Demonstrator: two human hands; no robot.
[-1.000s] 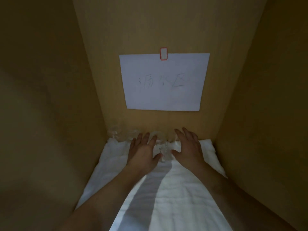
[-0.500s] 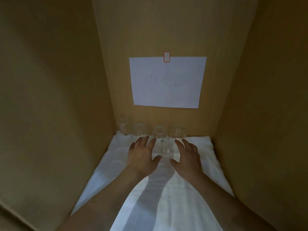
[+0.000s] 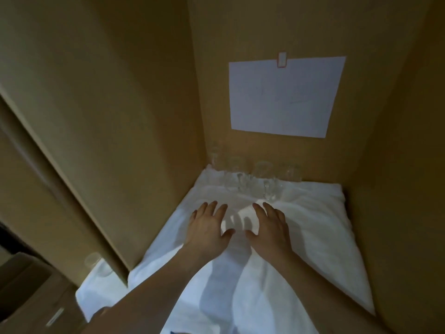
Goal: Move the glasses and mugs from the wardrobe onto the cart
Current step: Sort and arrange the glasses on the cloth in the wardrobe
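Several clear glasses [image 3: 260, 174] stand in a row at the back of the wardrobe compartment, on a white cloth [image 3: 313, 225]. Two more glasses stand a little in front of that row; the nearest one [image 3: 271, 191] is just beyond my right hand's fingertips. My left hand [image 3: 208, 227] and my right hand [image 3: 271, 229] hover side by side over the cloth, palms down, fingers spread, holding nothing. Both hands are short of the glasses and apart from them.
Wooden walls close the compartment on the left, back and right. A white paper sheet [image 3: 285, 96] is taped to the back wall. Another glass [image 3: 92, 260] stands on white cloth in the neighbouring compartment at lower left, beyond the wooden divider [image 3: 72, 177].
Both hands have drawn back from the glasses toward me and stayed empty. The view has swung left, revealing the divider and the neighbouring compartment.
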